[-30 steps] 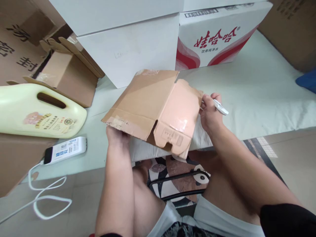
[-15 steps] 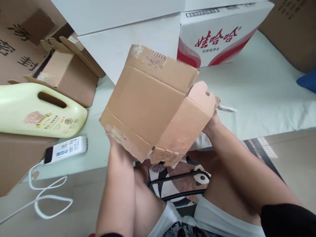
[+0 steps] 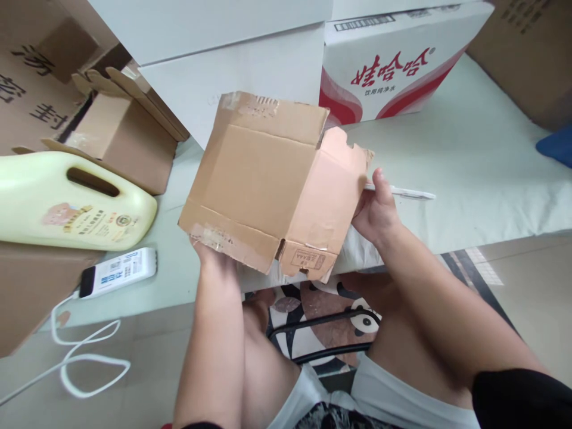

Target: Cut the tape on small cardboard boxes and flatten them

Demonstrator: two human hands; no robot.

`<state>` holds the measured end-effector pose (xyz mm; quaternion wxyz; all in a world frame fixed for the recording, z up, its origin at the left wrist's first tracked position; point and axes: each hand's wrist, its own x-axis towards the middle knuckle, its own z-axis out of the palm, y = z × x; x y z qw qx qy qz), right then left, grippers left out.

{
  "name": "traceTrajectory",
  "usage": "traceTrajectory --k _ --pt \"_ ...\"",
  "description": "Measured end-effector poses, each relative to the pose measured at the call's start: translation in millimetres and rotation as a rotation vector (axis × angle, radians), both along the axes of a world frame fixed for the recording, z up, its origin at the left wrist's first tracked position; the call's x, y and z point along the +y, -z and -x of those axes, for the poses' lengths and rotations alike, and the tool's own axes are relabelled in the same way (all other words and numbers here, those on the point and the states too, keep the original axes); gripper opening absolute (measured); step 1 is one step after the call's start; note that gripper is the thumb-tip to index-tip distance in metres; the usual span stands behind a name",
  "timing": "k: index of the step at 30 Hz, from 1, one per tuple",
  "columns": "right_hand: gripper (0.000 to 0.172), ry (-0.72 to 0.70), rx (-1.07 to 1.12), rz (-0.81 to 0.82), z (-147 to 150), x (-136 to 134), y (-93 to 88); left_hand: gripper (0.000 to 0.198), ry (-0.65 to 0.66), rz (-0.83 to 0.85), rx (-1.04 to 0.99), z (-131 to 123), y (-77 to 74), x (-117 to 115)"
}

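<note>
A brown cardboard box (image 3: 254,179) with creased, taped flaps is tilted above the pale green cloth. Under its lower left edge is my left hand (image 3: 212,256), its fingers hidden behind the cardboard. My right hand (image 3: 378,208) is at the right side of the box, thumb raised, fingers partly behind the flap. A slim white pen-like object (image 3: 413,193) sticks out to the right from behind that thumb; whether the hand grips it or only the cardboard I cannot tell.
White boxes, one with red print (image 3: 393,77), stand behind. At left are a yellow jug (image 3: 102,220), a small brown carton (image 3: 134,137) and a white device (image 3: 120,274) with a cable. A patterned stool (image 3: 322,310) is below.
The box has shifted left and turned slightly. My right thumb and more of that hand have come into sight, and more of the white object shows.
</note>
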<state>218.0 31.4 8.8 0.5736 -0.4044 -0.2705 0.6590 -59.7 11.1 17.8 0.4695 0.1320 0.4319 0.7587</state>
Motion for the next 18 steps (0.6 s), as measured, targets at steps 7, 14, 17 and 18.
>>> traceTrajectory --k 7,14,17,18 --pt "0.055 0.051 -0.052 -0.008 4 -1 0.9 0.031 0.039 -0.040 0.072 -4 -7.9 6" --pt "0.046 0.165 -0.065 0.000 -3 6 7.1 0.040 0.149 -0.127 0.103 -7 -17.5 6" --pt "0.045 0.192 -0.067 -0.004 -2 6 9.0 0.044 0.166 -0.109 0.126 -7 -19.0 4" --pt "0.043 0.214 -0.067 -0.007 -1 6 9.0 0.046 0.180 -0.118 0.131 -7 -19.2 4"
